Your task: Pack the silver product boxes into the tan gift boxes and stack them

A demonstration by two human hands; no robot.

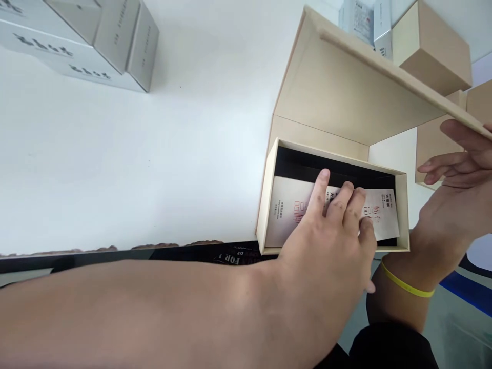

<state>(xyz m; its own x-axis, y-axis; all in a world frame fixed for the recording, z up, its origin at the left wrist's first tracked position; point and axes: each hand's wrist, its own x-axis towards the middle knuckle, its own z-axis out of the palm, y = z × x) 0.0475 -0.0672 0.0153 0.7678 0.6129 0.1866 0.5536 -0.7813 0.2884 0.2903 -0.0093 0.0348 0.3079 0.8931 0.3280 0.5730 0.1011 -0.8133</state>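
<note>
A cream gift box with a black lining stands with its hinged lid raised. Inside lie flat white packets printed with red and black characters. My left hand reaches in from the left, its fingers spread and resting on the packets, partly covering them. A thumb tip peeks out at that hand's right side. My right hand, with a yellow band on its wrist, grips the lid's free edge at the far right. Part of this hand is cut off by the frame.
Silver-white printed cartons stand at the upper left of the white table. Behind the lid are more cream boxes and light-coloured cartons. The table's chipped front edge runs below, with dark printed fabric under it.
</note>
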